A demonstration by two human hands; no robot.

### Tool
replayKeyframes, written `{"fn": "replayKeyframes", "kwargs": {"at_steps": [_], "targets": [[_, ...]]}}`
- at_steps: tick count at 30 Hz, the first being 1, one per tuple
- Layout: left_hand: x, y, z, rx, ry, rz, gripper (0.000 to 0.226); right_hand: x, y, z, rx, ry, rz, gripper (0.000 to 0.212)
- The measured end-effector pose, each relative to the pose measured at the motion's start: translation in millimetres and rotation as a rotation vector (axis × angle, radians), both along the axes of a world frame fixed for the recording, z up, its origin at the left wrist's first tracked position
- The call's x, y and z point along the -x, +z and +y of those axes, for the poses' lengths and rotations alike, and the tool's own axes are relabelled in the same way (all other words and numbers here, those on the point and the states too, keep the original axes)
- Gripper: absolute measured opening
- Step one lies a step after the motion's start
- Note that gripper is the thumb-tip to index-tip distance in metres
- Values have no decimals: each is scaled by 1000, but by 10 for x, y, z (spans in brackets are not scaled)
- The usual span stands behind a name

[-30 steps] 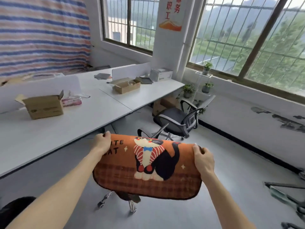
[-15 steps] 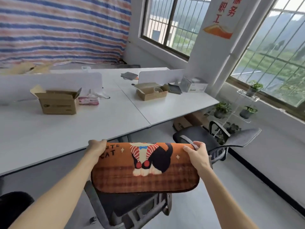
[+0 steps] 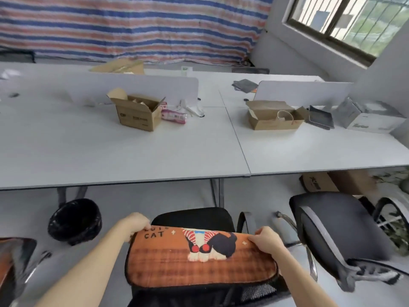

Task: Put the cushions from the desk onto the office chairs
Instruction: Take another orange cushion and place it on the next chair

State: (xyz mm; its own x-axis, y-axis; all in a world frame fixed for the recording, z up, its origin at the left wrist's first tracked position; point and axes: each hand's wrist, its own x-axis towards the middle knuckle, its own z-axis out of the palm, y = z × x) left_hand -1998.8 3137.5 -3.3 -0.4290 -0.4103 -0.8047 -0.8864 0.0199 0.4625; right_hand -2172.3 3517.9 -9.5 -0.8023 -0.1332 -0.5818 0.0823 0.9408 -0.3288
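Observation:
An orange cushion (image 3: 172,262) with a cat picture and the word CAT lies flat over the black office chair (image 3: 194,219) right below me. My left hand (image 3: 136,224) grips the cushion's far left corner and my right hand (image 3: 266,240) grips its far right edge. The chair's black seat shows beyond the cushion, and its mesh back is at the bottom edge. A second, grey office chair (image 3: 336,227) stands to the right with a bare seat. The white desk (image 3: 132,151) runs across the view behind the chairs.
On the desk stand an open cardboard box (image 3: 137,113), a flat cardboard box (image 3: 274,117), a pink packet (image 3: 173,115), a tablet (image 3: 321,117) and a white box (image 3: 371,120). A black waste bin (image 3: 74,220) sits under the desk at left. Another chair's edge (image 3: 13,260) shows far left.
My view has swung left and down to face the desk. Both hands have lowered the cushion from mid-air onto the black chair's seat, still gripping it.

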Motion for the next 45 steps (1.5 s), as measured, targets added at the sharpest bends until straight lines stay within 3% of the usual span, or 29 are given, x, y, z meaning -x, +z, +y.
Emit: {"fn": "replayKeyframes", "kwargs": {"at_steps": [3, 5, 8, 10, 13, 18, 22, 29, 35, 45], "targets": [[39, -194, 253, 192, -181, -70, 25, 208, -236, -62, -100, 123, -74, 21], [11, -303, 379, 250, -237, -126, 33, 310, -352, -134, -126, 170, -70, 28], [-10, -581, 420, 284, -83, -124, 22, 493, -522, -260, -126, 207, -13, 28], [20, -678, 429, 314, 99, -107, 31, 622, -625, -346, -120, 188, 42, 25], [114, -877, 371, 351, 176, -90, 48, 744, -858, -491, -78, 143, 96, 24], [303, -1548, 356, 473, 220, -77, 41, 790, -1581, -649, -9, -5, 148, 37], [271, -2325, 518, 430, 174, -146, 52, 709, -2278, -629, -67, -15, 120, 50], [-31, -3142, 763, 345, 35, -307, 67, 438, -3040, -455, -146, 12, 53, 51], [-66, -3344, 853, 376, -51, -365, 68, 274, -3304, -455, -215, -14, 22, 58], [-97, -3387, 889, 359, -86, -361, 71, 230, -3338, -402, -285, -9, 1, 47]]}}
